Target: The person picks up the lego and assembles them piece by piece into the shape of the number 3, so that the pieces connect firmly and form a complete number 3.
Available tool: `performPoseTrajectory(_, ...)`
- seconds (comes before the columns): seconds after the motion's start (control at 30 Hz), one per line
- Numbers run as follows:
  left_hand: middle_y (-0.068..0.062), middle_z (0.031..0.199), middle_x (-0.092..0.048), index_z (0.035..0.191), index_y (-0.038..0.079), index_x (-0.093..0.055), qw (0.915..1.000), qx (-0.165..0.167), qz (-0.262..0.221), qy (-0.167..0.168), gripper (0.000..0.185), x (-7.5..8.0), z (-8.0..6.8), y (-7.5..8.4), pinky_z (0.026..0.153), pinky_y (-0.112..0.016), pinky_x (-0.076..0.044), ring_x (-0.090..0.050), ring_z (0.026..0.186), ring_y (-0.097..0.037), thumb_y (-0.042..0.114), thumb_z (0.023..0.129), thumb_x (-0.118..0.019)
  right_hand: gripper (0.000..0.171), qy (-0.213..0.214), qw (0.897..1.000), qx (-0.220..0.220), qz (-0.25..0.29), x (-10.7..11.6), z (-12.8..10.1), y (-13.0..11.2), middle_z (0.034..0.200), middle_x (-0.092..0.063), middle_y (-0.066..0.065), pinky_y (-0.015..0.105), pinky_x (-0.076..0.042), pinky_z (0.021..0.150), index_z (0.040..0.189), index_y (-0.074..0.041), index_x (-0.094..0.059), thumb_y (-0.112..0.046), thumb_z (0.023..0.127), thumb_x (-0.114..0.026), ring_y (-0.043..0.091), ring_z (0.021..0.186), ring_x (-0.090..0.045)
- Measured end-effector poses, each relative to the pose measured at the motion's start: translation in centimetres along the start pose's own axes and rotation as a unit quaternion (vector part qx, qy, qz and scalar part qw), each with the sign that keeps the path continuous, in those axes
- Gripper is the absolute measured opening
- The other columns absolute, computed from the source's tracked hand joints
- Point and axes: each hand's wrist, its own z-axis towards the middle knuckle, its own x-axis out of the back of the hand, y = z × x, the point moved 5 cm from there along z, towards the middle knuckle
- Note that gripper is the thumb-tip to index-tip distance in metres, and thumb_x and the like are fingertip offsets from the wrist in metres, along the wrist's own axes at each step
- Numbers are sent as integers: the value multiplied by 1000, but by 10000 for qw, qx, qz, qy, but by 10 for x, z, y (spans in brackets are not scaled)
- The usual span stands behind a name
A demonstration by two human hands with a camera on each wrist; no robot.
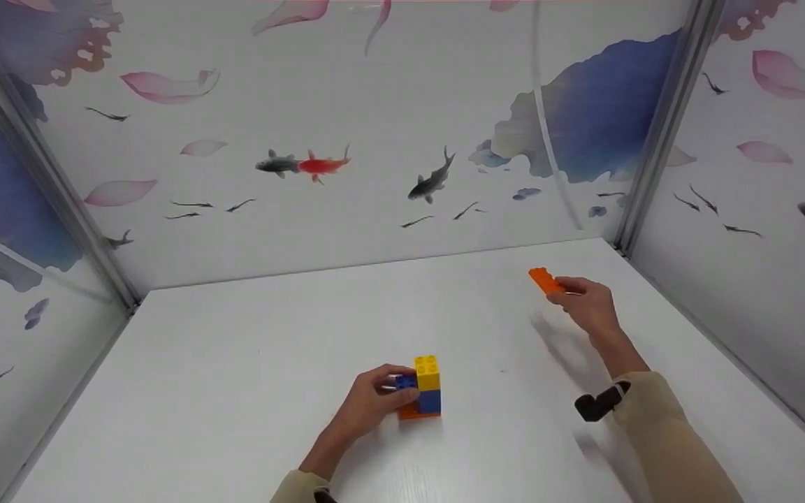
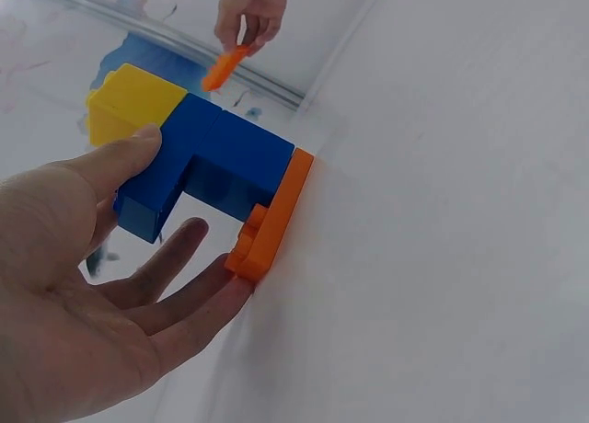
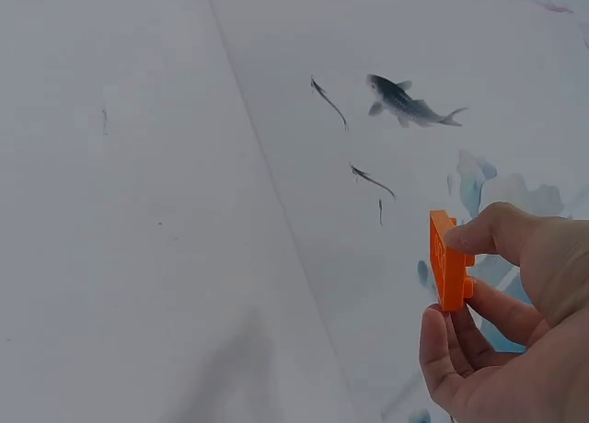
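- I see the person's left hand [image 1: 367, 405] on a small stack of plastic building bricks [image 1: 430, 401], thumb on the near side, fingers behind: a narrow hold that steadies it.
- The stack stands upright on the glossy white tabletop [image 1: 235, 363]: a flat orange studded base plate [image 2: 285, 207], a blue rectangular brick [image 2: 244, 152], a second blue brick [image 2: 147, 202] jutting out sideways above it, and a yellow studded block [image 1: 427, 378] on top.
- The right hand [image 1: 590, 306] pinches a loose flat orange plastic brick [image 1: 544, 280] between thumb and fingers, raised off the tabletop, well apart from the stack.
- I'd judge the step in hand as bringing in another piece while the build is braced.
- As I read it, the next move calls for drawing the right hand inward, turning the brick studs up, lining it up and pressing down against the left hand's brace.
- Bare studs show on the yellow block and the jutting blue brick; I can't tell which would take it.
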Motion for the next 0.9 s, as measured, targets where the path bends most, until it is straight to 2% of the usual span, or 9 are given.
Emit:
performPoseTrajectory(0.27, -13, 131, -64, 130, 17, -65, 10000, 5, 28, 17, 43, 0, -2, 1, 97, -41, -57, -64, 110, -23, 37, 92, -72, 54, -174, 9983, 545, -132, -7, -18, -24, 145, -53, 20, 38, -49, 108, 146, -8, -51, -27, 97, -65, 32, 125, -56)
performPoseTrajectory(0.5, -13, 128, -65, 129, 18, -66, 10000, 0, 3, 72, 42, -1, -2, 1, 96, -41, -57, -65, 108, -23, 36, 91, -73, 49, -202, 9934, 1106, -210, -16, -38, -46, 140, -57, 19, 21, -52, 92, 140, -8, -57, -24, 95, -67, 29, 120, -57)
performPoseTrajectory(0.9, -11, 130, -64, 130, 18, -65, 10000, 45, -41, 72, 43, -1, -2, 1, 96, -41, -57, -64, 108, -22, 35, 92, -73, 44, -246, 9810, 1897, -328, -34, -75, -81, 137, -61, 16, 9, -51, 84, 136, -8, -62, -18, 94, -70, 31, 119, -61)
